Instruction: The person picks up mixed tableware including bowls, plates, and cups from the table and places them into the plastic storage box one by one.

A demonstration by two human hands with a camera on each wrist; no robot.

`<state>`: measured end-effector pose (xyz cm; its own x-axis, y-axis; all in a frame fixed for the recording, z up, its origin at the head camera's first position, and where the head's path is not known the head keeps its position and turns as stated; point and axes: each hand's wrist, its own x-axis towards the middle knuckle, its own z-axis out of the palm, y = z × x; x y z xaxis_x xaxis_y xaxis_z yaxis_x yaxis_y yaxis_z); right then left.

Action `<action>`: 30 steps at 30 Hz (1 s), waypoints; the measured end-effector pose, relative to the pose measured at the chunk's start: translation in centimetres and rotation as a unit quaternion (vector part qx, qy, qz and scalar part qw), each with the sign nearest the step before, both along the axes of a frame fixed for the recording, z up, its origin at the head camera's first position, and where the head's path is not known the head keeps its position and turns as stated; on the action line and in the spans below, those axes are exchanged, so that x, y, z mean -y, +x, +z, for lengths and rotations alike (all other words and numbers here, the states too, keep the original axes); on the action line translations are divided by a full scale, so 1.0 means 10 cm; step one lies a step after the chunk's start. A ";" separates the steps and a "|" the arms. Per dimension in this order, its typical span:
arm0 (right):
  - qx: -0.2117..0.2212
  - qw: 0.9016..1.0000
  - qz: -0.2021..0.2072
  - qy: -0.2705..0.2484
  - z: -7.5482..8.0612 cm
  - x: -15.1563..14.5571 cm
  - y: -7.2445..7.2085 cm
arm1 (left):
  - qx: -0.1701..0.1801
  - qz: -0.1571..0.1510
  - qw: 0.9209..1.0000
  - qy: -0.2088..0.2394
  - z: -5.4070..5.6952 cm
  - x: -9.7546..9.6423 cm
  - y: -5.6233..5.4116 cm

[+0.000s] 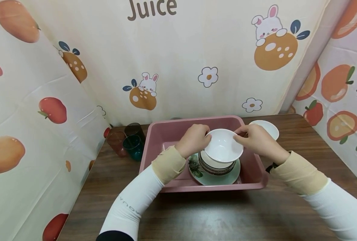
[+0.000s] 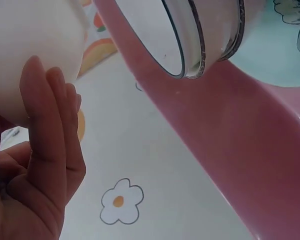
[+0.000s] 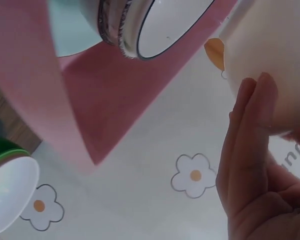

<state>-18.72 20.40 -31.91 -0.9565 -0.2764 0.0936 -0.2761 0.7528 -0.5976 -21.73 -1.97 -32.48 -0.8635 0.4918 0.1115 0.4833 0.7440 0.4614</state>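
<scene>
Both hands hold a white bowl [image 1: 224, 145] between them, raised above the pink basin [image 1: 211, 188]. My left hand [image 1: 194, 141] pinches its left rim, thumb at the edge and fingers along the outside, as the left wrist view shows. On the opposite rim my right hand [image 1: 256, 138] grips the same way, its fingers [image 3: 252, 145] against the bowl's outer wall. Below the bowl, a stack of bowls [image 1: 217, 171] with dark rims stands on a pale green plate [image 1: 208, 180] with a dark plant print, inside the basin. The raised bowl partly covers the stack in the head view.
Left of the basin stand a reddish glass [image 1: 116, 142], a teal glass [image 1: 133, 147] and a dark glass [image 1: 135, 130]. A bowl [image 1: 267, 129], white inside and green outside, sits at the back right. Printed cloth [image 1: 178, 60] hangs behind the brown wooden table [image 1: 208, 217].
</scene>
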 end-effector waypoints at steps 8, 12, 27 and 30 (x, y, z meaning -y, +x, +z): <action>0.006 0.999 -0.020 -0.027 -0.08 -0.21 0.03 | -0.026 0.009 0.999 -0.044 -0.06 -0.02 -0.04; -0.030 0.999 -0.020 -0.012 -0.24 -0.31 0.01 | -0.020 0.002 0.998 -0.054 -0.13 -0.02 -0.07; -0.010 1.000 -0.007 -0.011 -0.75 -0.36 -0.03 | -0.039 -0.014 0.995 -0.093 -0.36 -0.07 -0.11; 0.002 1.000 -0.018 -0.009 -0.80 -0.35 -0.01 | -0.042 -0.015 0.995 -0.091 -0.38 -0.08 -0.12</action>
